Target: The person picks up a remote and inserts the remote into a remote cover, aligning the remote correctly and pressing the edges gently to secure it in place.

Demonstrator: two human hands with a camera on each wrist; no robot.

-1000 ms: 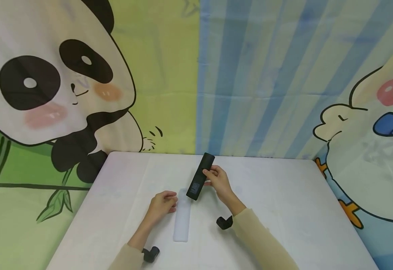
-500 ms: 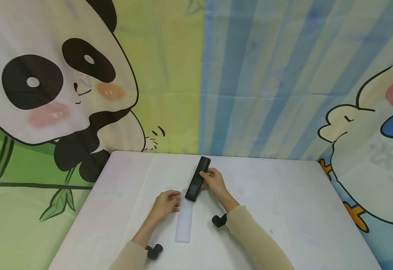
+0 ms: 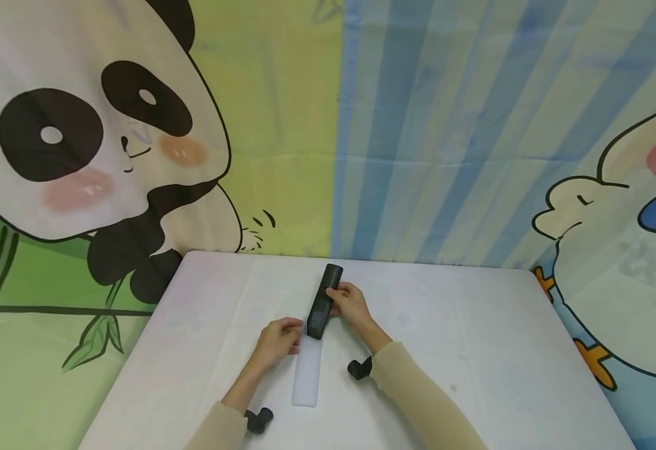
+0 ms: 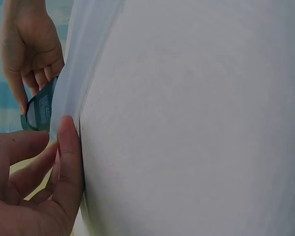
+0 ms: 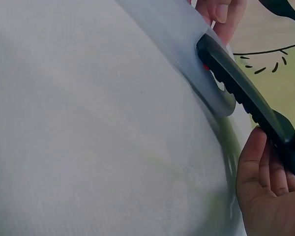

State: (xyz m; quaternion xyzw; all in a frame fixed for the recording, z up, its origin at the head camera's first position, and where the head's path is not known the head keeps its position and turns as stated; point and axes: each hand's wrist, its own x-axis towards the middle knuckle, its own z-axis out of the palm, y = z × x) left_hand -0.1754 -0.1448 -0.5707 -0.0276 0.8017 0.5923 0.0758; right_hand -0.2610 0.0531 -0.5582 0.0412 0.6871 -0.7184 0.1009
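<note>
While table [image 3: 446,325] white, backdrop [image 3: 328,137] colourful.

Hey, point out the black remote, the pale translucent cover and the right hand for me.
Black remote [image 3: 320,307]: head view, middle of its body.
Pale translucent cover [image 3: 307,374]: head view, middle of its visible length.
Right hand [image 3: 354,306]: head view, middle of the hand.

The remote [image 3: 321,303] has shifted over the sleeve [image 3: 307,372].

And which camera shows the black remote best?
The head view: it shows the black remote from end to end, though the right hand covers a bit. The right wrist view shows its bumpy side closer but cuts it off. The left wrist view shows only one end.
</note>
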